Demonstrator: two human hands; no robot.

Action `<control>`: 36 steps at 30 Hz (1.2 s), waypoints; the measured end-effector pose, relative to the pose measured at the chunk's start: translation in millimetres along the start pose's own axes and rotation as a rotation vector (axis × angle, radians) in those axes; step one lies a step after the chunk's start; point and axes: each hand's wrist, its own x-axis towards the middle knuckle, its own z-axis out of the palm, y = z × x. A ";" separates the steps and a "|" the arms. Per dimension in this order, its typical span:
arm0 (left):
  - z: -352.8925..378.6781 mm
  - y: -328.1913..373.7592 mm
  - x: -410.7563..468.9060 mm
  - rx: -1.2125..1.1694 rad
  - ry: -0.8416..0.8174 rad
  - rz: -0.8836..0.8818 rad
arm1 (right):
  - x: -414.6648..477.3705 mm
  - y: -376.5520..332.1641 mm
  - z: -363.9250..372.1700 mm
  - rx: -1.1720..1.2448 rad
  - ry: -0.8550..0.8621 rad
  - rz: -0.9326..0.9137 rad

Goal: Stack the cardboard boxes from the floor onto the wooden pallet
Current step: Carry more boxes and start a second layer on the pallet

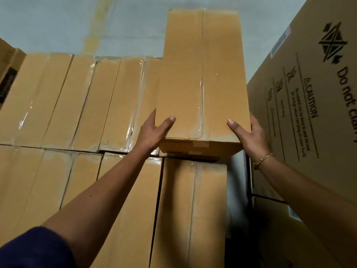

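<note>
Pale blue-grey wall [58,22] up top, yellowish streak [96,26] running down it. Big printed carton [309,144] filling right side, tilted in wide-angle view. Black geometric logo [332,43] up high, "Do not cla..." lettering [347,97] cut off by frame edge, CAUTION panel [311,105] alongside. Dark strap [270,199] crossing carton lower down.

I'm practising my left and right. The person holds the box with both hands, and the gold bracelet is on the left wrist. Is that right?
Not quite: the head view shows the gold bracelet on the right wrist. The rest stands: the left hand and right hand both hold the box.
</note>
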 end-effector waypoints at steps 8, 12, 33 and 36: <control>15.0 -37.4 24.9 -0.029 0.012 0.001 | 17.5 41.3 23.9 0.002 0.007 -0.001; 14.8 -48.8 29.6 -0.034 -0.010 -0.007 | 16.8 56.2 31.0 0.029 -0.005 0.012; 45.7 -156.0 77.4 -0.438 -0.147 -0.280 | 40.2 154.8 47.6 0.472 -0.097 0.607; 43.8 -156.6 76.5 -0.403 -0.139 -0.268 | 41.9 161.8 51.0 0.513 -0.107 0.605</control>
